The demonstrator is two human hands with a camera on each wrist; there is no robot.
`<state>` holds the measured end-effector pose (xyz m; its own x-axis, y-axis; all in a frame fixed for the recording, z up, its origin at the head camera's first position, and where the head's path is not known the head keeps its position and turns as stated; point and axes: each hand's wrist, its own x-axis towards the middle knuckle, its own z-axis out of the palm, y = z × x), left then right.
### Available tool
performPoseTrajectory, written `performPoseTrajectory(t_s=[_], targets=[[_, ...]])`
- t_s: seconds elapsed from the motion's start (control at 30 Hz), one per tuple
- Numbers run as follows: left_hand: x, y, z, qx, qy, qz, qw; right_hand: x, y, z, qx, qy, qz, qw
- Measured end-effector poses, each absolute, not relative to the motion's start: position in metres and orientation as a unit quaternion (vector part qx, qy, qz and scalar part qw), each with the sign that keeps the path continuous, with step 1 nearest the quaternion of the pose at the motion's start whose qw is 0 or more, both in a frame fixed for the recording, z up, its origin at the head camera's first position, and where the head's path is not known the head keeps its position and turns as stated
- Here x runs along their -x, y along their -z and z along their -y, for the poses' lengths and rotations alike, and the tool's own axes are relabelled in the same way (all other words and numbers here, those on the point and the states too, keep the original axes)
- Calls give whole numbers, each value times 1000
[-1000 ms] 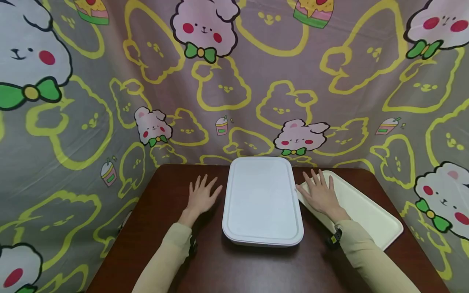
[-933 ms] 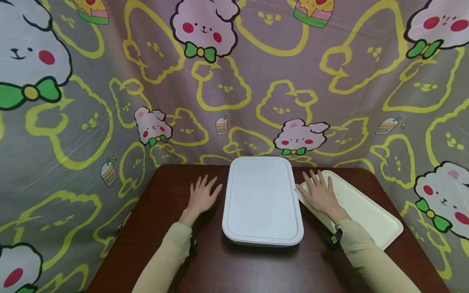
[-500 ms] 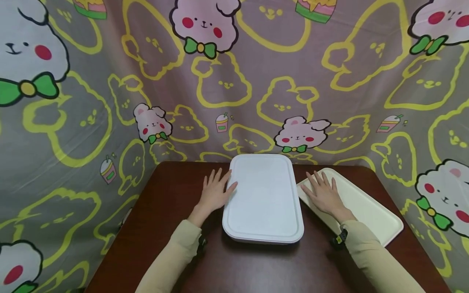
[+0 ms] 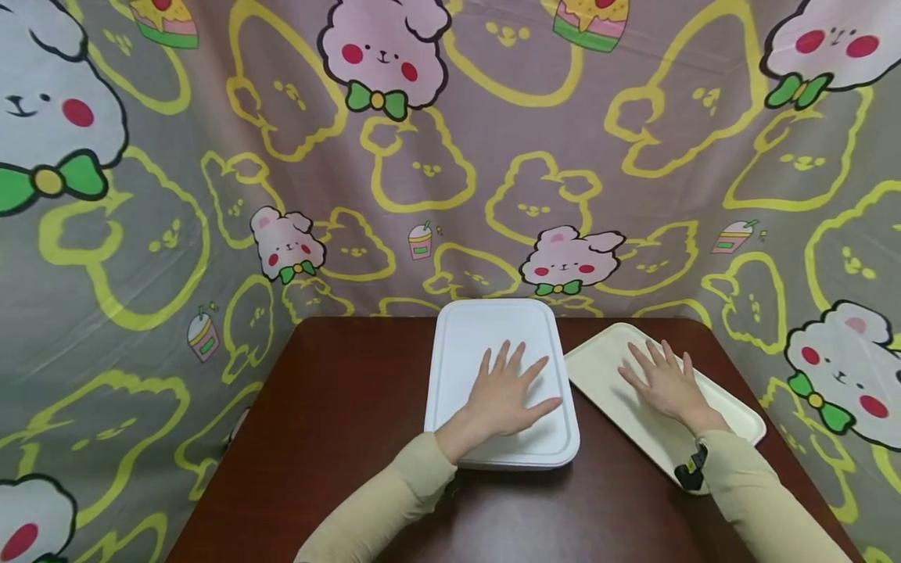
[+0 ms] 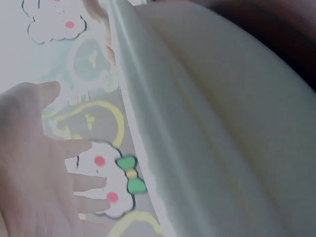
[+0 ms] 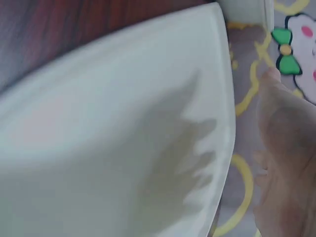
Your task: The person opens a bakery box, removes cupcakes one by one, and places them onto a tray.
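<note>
A white rectangular box with a fitted lid (image 4: 461,336) stands at the middle of the table. My left hand (image 4: 501,397) is over that lid, palm down with fingers spread. The left wrist view shows the palm side of this hand (image 5: 37,163) beside the pale lid (image 5: 212,118). To the right of the box, a shallow cream tray (image 4: 598,363) lies at an angle. Over it I hold my right hand (image 4: 665,383), fingers straight and apart. In the right wrist view the hand's shadow falls across the tray (image 6: 94,103), and a gap shows between hand (image 6: 291,148) and tray edge.
Everything stands on a dark reddish-brown table (image 4: 338,391). A grey-pink cloth (image 4: 422,172) with cartoon rabbits surrounds its back and sides. The tray's left corner comes close to the box's right side. Black straps with small devices (image 4: 693,467) sit at the wrists.
My left hand has moved right, from the table beside the box to over its lid. My right hand has shifted right, further over the tray. Box and tray stay in place.
</note>
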<state>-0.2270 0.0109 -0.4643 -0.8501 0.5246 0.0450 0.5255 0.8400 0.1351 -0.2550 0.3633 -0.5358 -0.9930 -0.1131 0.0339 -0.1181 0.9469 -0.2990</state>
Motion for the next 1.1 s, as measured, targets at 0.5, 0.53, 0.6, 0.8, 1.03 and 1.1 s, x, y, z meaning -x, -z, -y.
performPoseTrajectory(t_s=[0.5,0.53,0.6,0.8,1.03,1.1], targets=[[207,469,-122,263,-64,962,-33,232,544,-421,-51,-117,991,-38],[208,470,-129,256,-79,963,-34,232,542,-421,-52,-114,991,-40],[209,472,-140,244,-103,964,-35,234,541,-420,-54,-112,991,-45],[211,473,-167,250,-130,958,-52,238,541,-423,-57,-114,990,-55],[203,483,-182,262,-150,950,-81,235,542,-424,-65,-124,988,-65],[203,488,-184,260,-155,949,-93,234,544,-424,-67,-106,990,-62]])
